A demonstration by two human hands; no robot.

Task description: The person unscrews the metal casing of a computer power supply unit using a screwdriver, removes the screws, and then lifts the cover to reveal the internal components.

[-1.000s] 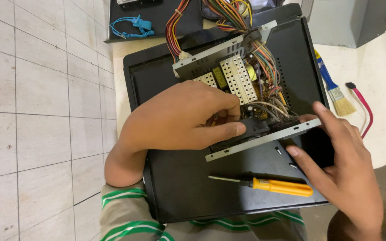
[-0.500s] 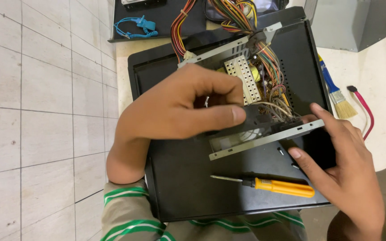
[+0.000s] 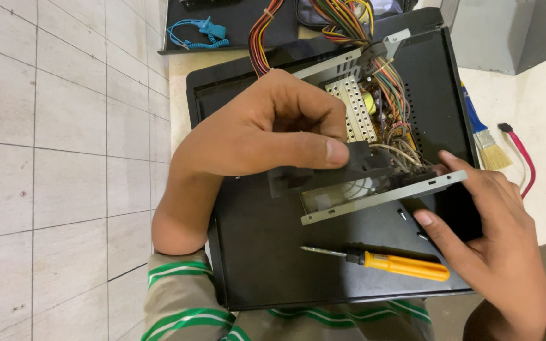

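An open power supply [image 3: 380,197] with a bare metal frame and a perforated circuit board [image 3: 355,110] rests on a black case panel [image 3: 266,252]. My left hand [image 3: 266,132] is shut on a black fan [image 3: 323,175], thumb on top, holding it at the frame's near edge. Thin wires run from the fan into the supply. My right hand [image 3: 494,252] steadies the right end of the metal frame, with the index finger on top and the thumb below. A yellow-handled screwdriver [image 3: 399,264] lies on the panel just below the supply.
A bundle of coloured wires [image 3: 342,16] leaves the supply toward the back. A blue-handled brush [image 3: 485,136] and a red cable [image 3: 522,151] lie on the pale table at right. A grey metal box [image 3: 507,31] stands at back right, a blue coiled strap [image 3: 200,30] at back left.
My left hand has closed round the black fan and drawn it up and toward me, off the metal frame. My right hand has stayed on the frame's end.
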